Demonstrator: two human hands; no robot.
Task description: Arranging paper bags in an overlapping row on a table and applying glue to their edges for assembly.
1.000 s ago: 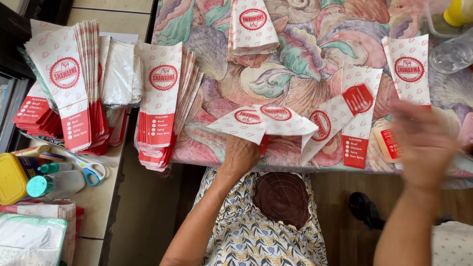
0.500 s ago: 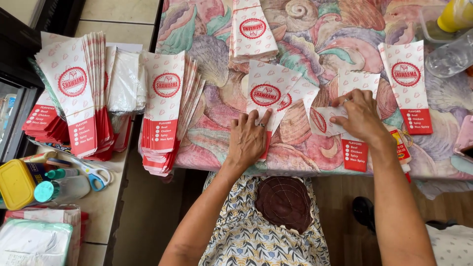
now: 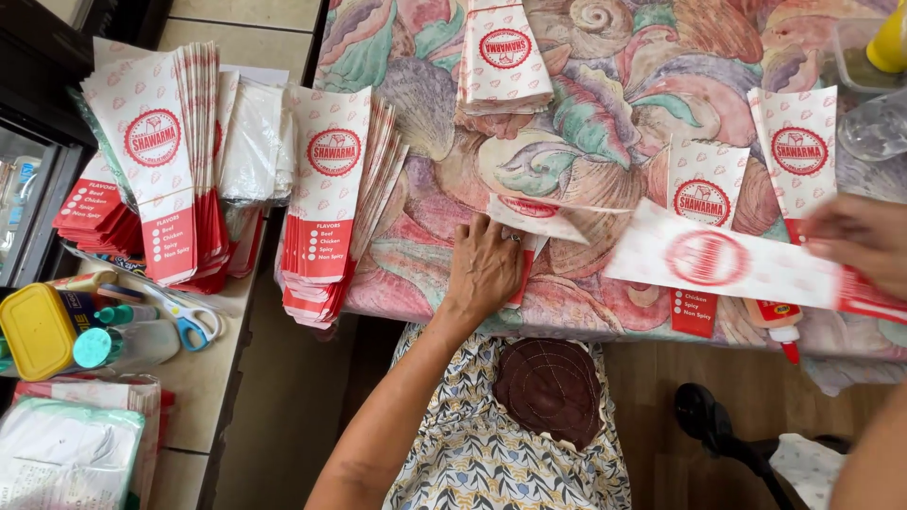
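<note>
My left hand (image 3: 484,269) lay flat and open on a folded bag (image 3: 529,227) near the table (image 3: 416,274) edge; my right hand (image 3: 864,241) pinched a blurred bag (image 3: 718,260) at right.

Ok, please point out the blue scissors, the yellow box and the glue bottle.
blue scissors (image 3: 194,326), head view, on the handle.
yellow box (image 3: 38,331), head view, on its lid.
glue bottle (image 3: 777,319), head view, on its white body.

The paper bags (image 3: 333,194) were white with red round emblems and red bottoms. The bench cloth (image 3: 605,104) bore pastel shells. The scissors (image 3: 194,321) had blue handles.
</note>
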